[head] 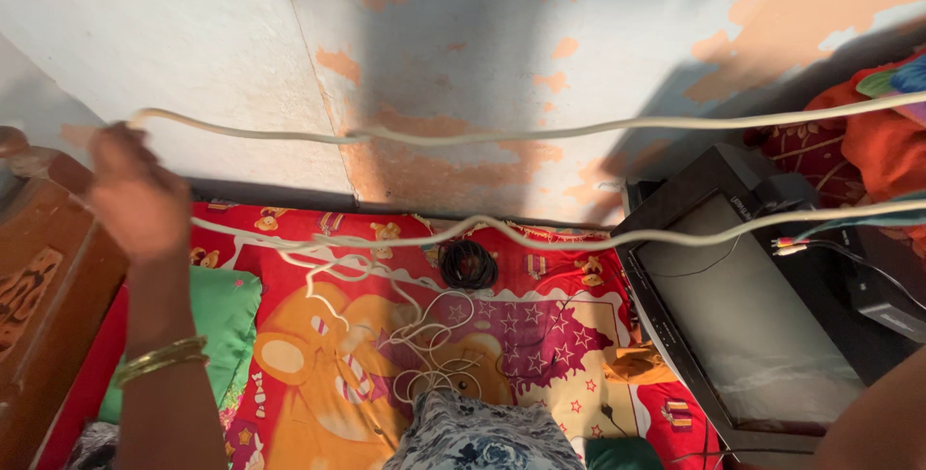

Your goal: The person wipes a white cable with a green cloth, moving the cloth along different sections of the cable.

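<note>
In the head view, the left hand (135,195) was raised and blurred, apparently closed around the white cable (540,130), which ran rightward in two long spans. The right hand was out of frame, so its grip could not be told; only a forearm edge showed at lower right. The spans could probably snag the television (743,316) lying beneath them to the right, or knot with the loose white coils (424,345) below. Under the hands lay a red cartoon bedsheet (318,354), a green pillow (227,311), and a peeling wall (463,36) beyond.

Two stretched white cable (540,130) strands bar the air; between them runs an open gap before the wall (193,36)
</note>
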